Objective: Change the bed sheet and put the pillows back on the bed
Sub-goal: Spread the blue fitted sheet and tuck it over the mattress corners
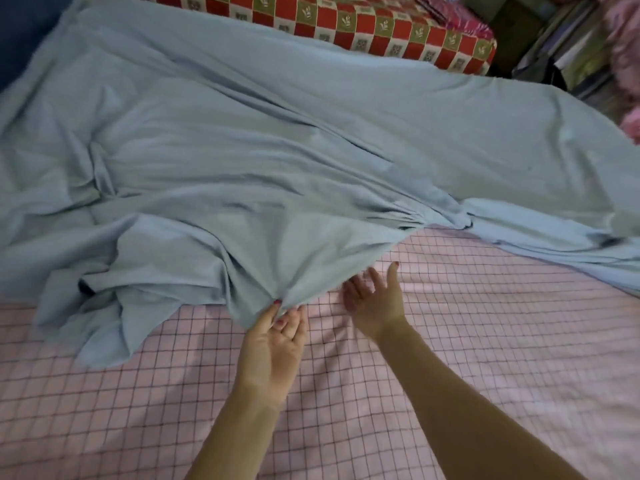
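Nearest the camera, two bare forearms reach out over a pink checked sheet point(433, 341) that covers the close half of the bed. At its hem the left hand point(273, 344) pinches a bunched fold of the light blue sheet point(277, 150) between thumb and fingertips, the remaining fingers loosely bent beneath. Just beside it the right hand point(375, 306) is spread, palm up and fingers straight, gripping nothing, its fingertips close under the blue edge. Beyond the hands the blue sheet lies rumpled in long creases across the middle and far side of the bed, one corner trailing off to the right. It looks thin, soft and light, likely to slide easily over the checked cloth and to bunch wherever it is pulled from a single point; taking the hem with both hands set well apart would probably draw it flat and even. Farther back a red and green patterned cover point(381, 26) drapes something behind the bed, and stacked clutter point(568, 53) fills the far right corner. No pillows are in sight.
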